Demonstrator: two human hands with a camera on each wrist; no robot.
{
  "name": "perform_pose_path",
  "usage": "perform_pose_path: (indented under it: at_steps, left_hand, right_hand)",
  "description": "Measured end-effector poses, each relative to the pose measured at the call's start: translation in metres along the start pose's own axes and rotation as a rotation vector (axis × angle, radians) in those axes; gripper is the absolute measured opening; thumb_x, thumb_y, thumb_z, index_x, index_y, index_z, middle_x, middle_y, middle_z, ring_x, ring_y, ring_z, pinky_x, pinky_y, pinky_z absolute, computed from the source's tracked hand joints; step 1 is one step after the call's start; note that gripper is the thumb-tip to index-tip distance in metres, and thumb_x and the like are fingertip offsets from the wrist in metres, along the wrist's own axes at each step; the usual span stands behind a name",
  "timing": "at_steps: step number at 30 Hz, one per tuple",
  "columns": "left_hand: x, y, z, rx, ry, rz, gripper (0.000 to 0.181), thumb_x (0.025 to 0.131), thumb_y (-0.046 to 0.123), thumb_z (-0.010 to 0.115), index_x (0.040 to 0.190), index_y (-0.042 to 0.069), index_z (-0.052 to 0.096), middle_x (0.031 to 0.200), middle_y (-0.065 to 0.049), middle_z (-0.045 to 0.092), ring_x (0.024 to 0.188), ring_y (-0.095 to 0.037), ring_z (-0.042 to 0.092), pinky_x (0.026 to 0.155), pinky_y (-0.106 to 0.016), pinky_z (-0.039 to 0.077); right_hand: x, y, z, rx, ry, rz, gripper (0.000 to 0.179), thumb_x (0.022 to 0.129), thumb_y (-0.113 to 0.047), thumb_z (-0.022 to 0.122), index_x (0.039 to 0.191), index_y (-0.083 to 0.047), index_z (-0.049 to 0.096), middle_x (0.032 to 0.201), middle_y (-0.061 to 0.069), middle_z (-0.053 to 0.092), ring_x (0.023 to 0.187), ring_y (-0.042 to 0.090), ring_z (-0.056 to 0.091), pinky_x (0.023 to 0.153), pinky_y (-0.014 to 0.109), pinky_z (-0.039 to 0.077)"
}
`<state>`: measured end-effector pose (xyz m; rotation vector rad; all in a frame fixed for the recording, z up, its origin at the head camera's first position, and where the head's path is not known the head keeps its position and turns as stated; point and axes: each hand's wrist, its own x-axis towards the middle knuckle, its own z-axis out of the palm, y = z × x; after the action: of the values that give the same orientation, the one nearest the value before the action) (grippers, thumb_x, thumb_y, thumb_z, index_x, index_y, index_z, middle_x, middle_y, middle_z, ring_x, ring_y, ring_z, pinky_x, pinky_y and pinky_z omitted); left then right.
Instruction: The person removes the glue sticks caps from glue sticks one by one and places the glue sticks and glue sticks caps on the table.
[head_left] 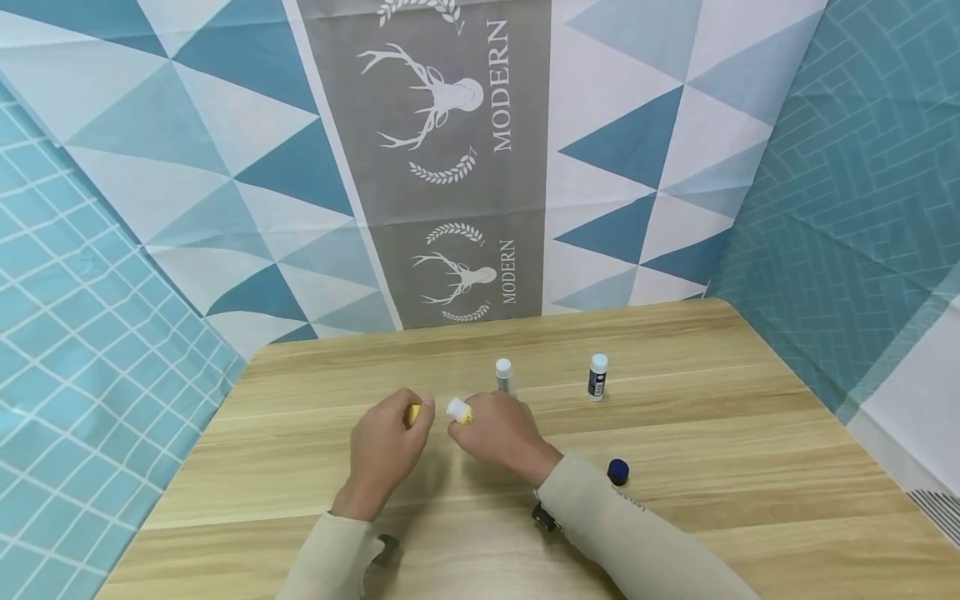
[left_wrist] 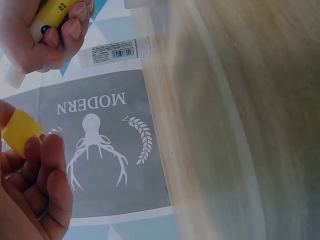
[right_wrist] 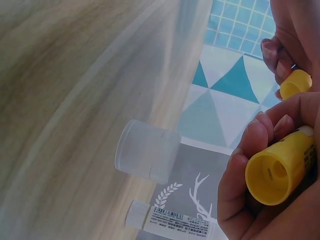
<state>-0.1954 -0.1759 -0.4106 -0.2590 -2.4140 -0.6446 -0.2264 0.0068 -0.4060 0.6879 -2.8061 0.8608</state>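
My left hand (head_left: 385, 443) pinches a small yellow cap (left_wrist: 21, 132) between thumb and fingertips. Curled round a yellow glue stick (right_wrist: 280, 172), my right hand (head_left: 497, 429) holds it with its white end toward the left hand. The hollow yellow base of the stick faces the right wrist camera, and its middle is hidden by fingers. Cap and stick are a short gap apart, above the table. Just beyond the right hand stands a white-topped glue stick (head_left: 503, 375), its lower part covered by that hand.
Another glue stick (head_left: 597, 377), white-topped with a dark label, stands farther right. A dark blue cap (head_left: 618, 472) lies near the right forearm. One translucent cylinder (right_wrist: 147, 150) stands on the wooden table (head_left: 697, 392) in the right wrist view. Patterned cloth (head_left: 480, 192) hangs behind.
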Motion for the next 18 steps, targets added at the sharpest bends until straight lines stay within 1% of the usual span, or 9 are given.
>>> perform_pose_path:
  at_steps: [5, 11, 13, 18]
  left_hand:
    - [-0.002, -0.002, -0.002, 0.011, -0.074, -0.049, 0.016, 0.094, 0.029, 0.066, 0.084, 0.017, 0.067, 0.062, 0.008, 0.044, 0.052, -0.009, 0.04, 0.045, -0.03, 0.035]
    - [-0.005, -0.004, -0.005, 0.047, -0.155, -0.081, 0.017, 0.094, 0.029, 0.066, 0.09, 0.014, 0.072, 0.075, 0.003, 0.058, 0.058, -0.011, 0.045, 0.048, -0.031, 0.039]
    - [-0.007, -0.006, -0.006, 0.061, -0.179, -0.086, 0.018, 0.094, 0.03, 0.066, 0.094, 0.014, 0.074, 0.078, 0.001, 0.06, 0.058, -0.011, 0.045, 0.048, -0.031, 0.039]
    - [-0.011, -0.01, -0.007, 0.077, -0.222, -0.087, 0.017, 0.092, 0.025, 0.069, 0.105, 0.016, 0.077, 0.081, -0.001, 0.057, 0.056, -0.009, 0.045, 0.046, -0.029, 0.039]
  right_hand:
    - [-0.001, 0.0, 0.0, 0.007, 0.004, 0.0, 0.036, 0.084, -0.034, 0.061, 0.056, -0.02, 0.043, 0.049, -0.01, 0.036, 0.043, 0.007, 0.034, 0.042, 0.031, 0.032]
    - [0.001, 0.0, -0.001, 0.022, 0.009, -0.002, 0.035, 0.083, -0.032, 0.061, 0.056, -0.02, 0.042, 0.049, -0.01, 0.034, 0.044, 0.007, 0.032, 0.042, 0.03, 0.029]
    - [0.002, 0.0, -0.002, 0.027, 0.013, 0.001, 0.034, 0.082, -0.031, 0.061, 0.056, -0.02, 0.041, 0.049, -0.01, 0.034, 0.043, 0.007, 0.031, 0.041, 0.029, 0.028]
    - [0.002, 0.0, -0.002, 0.027, 0.004, 0.013, 0.033, 0.082, -0.032, 0.06, 0.057, -0.02, 0.042, 0.049, -0.01, 0.035, 0.043, 0.007, 0.033, 0.042, 0.03, 0.03]
